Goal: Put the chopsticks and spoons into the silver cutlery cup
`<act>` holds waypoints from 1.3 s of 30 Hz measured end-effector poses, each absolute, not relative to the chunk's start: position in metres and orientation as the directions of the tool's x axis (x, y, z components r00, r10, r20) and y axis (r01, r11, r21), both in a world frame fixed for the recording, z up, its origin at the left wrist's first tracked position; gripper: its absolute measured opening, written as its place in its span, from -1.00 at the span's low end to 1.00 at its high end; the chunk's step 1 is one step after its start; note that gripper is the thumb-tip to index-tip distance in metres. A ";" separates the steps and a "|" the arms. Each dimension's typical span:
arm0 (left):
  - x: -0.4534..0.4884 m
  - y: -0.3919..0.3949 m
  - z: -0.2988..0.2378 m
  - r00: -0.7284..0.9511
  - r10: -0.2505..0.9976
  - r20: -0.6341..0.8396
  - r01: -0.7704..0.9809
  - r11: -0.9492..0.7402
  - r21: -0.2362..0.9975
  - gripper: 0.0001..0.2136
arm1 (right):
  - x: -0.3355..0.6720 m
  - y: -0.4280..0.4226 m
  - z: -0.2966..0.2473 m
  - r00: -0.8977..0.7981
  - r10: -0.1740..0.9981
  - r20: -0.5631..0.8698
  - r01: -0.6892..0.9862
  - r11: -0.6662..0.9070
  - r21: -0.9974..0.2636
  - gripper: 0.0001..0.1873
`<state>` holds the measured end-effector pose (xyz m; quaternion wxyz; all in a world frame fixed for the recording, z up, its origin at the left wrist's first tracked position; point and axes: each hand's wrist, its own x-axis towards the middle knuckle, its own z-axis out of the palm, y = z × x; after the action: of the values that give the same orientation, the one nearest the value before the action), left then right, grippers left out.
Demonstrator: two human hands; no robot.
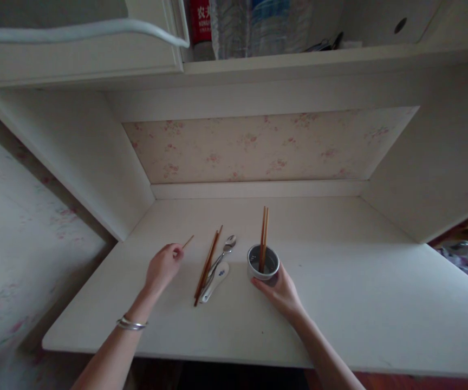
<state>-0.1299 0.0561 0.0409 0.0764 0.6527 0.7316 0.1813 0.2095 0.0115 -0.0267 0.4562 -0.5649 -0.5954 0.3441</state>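
Floral wallpaper (250, 149) backs the white bench (339, 303), framed by pale side panels. About midway between the bench's front and back edges, the right hand (280, 295) is wrapped round the side of a grey metal cup (263, 277), whose mouth faces up; whether its base rests on the bench I cannot tell. Two upright chopsticks (262, 238) stand in it, close together and rising well above the rim. Nearer the bench's left edge, the left hand (164, 265) is pinched narrow on a thin stick (188, 241), its free end pointing toward the back edge and a little right.

Between the hands lie loose chopsticks (207, 265), a metal spoon (229, 245) and a white spoon (220, 275), bunched and slanting, their near ends toward the front edge.

The step in hand looks like handling a single stick while the cup is steadied. As I judge it, the next move calls for a light, sure pinch on the left and a level cup on the right.
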 end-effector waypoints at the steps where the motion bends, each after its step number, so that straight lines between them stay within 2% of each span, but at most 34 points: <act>1: -0.140 0.061 0.036 -0.145 0.985 0.093 0.947 0.111 0.300 -0.77 | 0.210 0.011 -0.027 0.056 0.987 0.150 0.364 0.120 -0.924 -0.21; 4: -0.156 0.068 0.023 -0.131 0.991 0.010 0.962 0.125 0.242 -0.75 | 0.210 0.011 -0.030 0.059 0.988 0.145 0.366 0.114 -0.924 -0.18; 14: -0.159 0.083 0.015 -0.140 0.970 -0.199 0.962 0.181 0.205 -0.76 | 0.211 0.011 -0.032 0.050 0.984 0.169 0.359 0.140 -0.923 -0.21; 18: -0.156 0.083 0.021 -0.143 0.966 -0.216 0.942 0.200 0.271 -0.77 | 0.211 0.010 -0.032 0.061 0.986 0.155 0.382 0.120 -0.916 -0.19; 23: -0.146 0.076 0.044 -0.065 0.986 -0.157 0.870 0.133 0.475 -0.71 | 0.212 0.010 -0.033 0.053 0.985 0.163 0.389 0.130 -0.912 -0.18; 25: -0.135 0.072 0.059 -0.017 0.993 -0.118 0.752 0.090 0.653 -0.68 | 0.212 0.011 -0.033 0.052 0.984 0.171 0.391 0.138 -0.910 -0.20; 27: -0.118 0.067 0.078 0.023 0.996 -0.082 0.464 0.062 0.884 -0.69 | 0.212 0.010 -0.033 0.054 0.983 0.173 0.386 0.140 -0.912 -0.21; 29: -0.096 0.062 0.099 0.045 0.996 -0.079 0.205 0.068 0.976 -0.70 | 0.211 0.010 -0.032 0.055 0.983 0.175 0.378 0.142 -0.915 -0.22; 34: -0.039 0.063 0.139 0.090 0.995 -0.045 -0.141 0.058 0.988 -0.73 | 0.211 0.009 -0.029 0.060 0.984 0.169 0.385 0.133 -0.913 -0.22; 39: 0.006 0.079 0.151 0.098 0.995 0.020 -0.306 0.011 0.952 -0.74 | 0.211 0.009 -0.026 0.043 0.980 0.195 0.388 0.163 -0.907 -0.22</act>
<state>0.0065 0.0791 0.1508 0.5946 0.4418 0.3899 0.5470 0.2107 0.0091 -0.0263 0.4564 -0.5597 -0.6109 0.3242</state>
